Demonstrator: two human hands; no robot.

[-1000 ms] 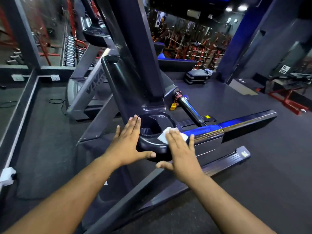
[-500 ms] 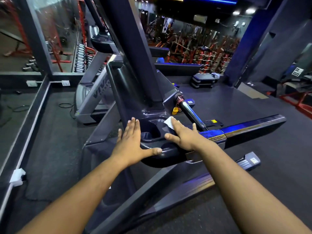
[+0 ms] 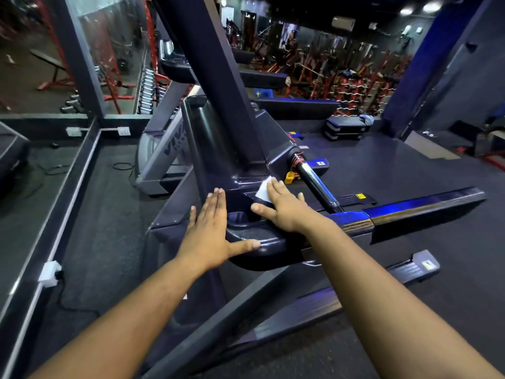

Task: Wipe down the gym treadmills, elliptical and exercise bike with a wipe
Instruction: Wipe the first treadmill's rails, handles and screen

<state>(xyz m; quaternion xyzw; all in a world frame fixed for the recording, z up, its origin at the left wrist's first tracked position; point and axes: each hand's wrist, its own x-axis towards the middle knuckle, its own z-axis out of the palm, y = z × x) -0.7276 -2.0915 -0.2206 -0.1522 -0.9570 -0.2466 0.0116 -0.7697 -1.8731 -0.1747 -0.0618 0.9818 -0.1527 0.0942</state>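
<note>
console tray (image 3: 262, 246): glossy dark plastic
wipe (image 3: 263, 190): white, paper-like
handlebar (image 3: 317, 187): shiny chrome metal
floor (image 3: 410, 170): matt, grainy rubber

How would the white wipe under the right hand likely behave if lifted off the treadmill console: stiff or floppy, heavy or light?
Probably floppy: the wipe lies flat beneath the right hand, following the console. Likely light, since it looks thin. It may slide easily on that glossy surface.

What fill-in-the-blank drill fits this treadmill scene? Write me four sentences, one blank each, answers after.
1. The right hand presses a ____ paper wipe flat.
2. The left hand rests on the dark moulded treadmill console with its ____ pointing right along the rim.
3. The small clip near the shiny black handlebar is ____.
4. Both hands lie with fingers ____.

Answers: white; thumb; yellow; straight
</note>
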